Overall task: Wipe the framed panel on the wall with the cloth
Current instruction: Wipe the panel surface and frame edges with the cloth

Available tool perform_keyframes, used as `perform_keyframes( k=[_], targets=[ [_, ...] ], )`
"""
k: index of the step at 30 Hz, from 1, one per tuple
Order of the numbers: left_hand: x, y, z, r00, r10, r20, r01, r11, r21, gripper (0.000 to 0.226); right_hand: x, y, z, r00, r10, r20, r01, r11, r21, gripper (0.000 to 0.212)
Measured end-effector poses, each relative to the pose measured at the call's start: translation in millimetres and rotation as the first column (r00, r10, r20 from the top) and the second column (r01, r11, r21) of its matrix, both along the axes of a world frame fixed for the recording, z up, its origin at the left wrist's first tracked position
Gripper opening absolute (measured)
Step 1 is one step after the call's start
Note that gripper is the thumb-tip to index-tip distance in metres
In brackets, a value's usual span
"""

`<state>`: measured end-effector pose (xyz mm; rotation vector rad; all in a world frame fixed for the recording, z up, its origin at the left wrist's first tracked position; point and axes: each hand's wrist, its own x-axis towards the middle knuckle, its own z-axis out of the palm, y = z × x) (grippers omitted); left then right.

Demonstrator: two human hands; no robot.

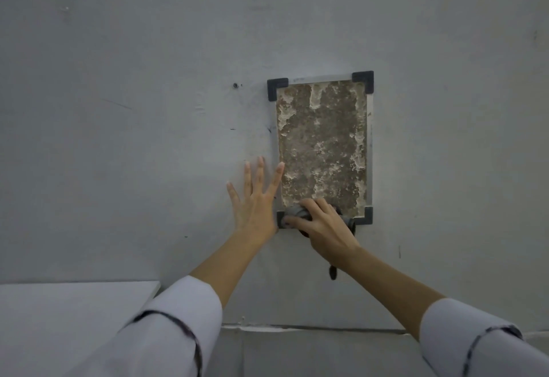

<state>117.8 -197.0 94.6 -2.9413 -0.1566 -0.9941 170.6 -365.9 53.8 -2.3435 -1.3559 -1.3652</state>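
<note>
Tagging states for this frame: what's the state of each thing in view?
framed panel: fixed to the wall, upright, mostly blotched with pale residue.
cloth: bunched, pressed against the panel's bottom edge, one tail hanging down.
right hand: grips the cloth.
left hand: flat on the wall beside the panel, fingers spread.

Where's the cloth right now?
In the head view, the cloth is bunched under the right hand at the bottom edge of the framed panel, near its lower-left corner.
</note>
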Motion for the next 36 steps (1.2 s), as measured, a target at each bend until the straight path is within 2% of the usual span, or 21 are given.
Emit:
perform_keyframes(
  k=[5,9,13,16,20,25,29,33,36],
  targets=[
    [-2,-2,3,1.000,0.028,-0.003,-0.028,1.000,0.004,0.125,5,-2,1,0.999,-0.012,0.045,0.019,0.988,-0.152,0.055],
    [-3,0,5,0.999,0.048,-0.014,-0.048,0.999,0.005,0.131,8,-29,1,0.996,-0.028,0.080,0.049,0.960,-0.275,0.047],
    [0,-5,4,0.997,0.051,-0.051,-0.051,0.999,-0.011,0.144,15,-74,-7,0.989,-0.122,0.081,0.134,0.975,-0.177,0.048],
    [1,-10,0,0.999,0.024,-0.028,-0.025,0.999,-0.028,0.142,12,-98,-10,0.982,-0.178,0.055,0.183,0.978,-0.099,0.048],
    [7,-28,-6,0.999,0.017,0.048,-0.016,1.000,-0.020,0.141,3,-80,-8,0.988,-0.155,-0.002,0.155,0.987,0.034,0.034],
    [14,-40,-9,0.990,0.103,0.094,-0.102,0.995,-0.013,0.140,4,-39,-8,0.996,-0.088,-0.010,0.088,0.996,-0.011,0.033],
    [18,-43,-9,0.992,0.102,0.078,-0.100,0.994,-0.031,0.133,15,-65,-12,0.997,-0.071,0.014,0.071,0.997,-0.036,0.038],
    [17,-42,-8,0.994,0.088,0.066,-0.085,0.995,-0.048,0.138,21,-105,-17,0.994,-0.108,-0.025,0.110,0.992,0.058,0.042],
    [17,-47,-5,0.995,0.050,0.088,-0.052,0.999,0.012,0.136,13,-112,-11,0.994,-0.092,-0.058,0.100,0.984,0.145,0.043]
  ],
)
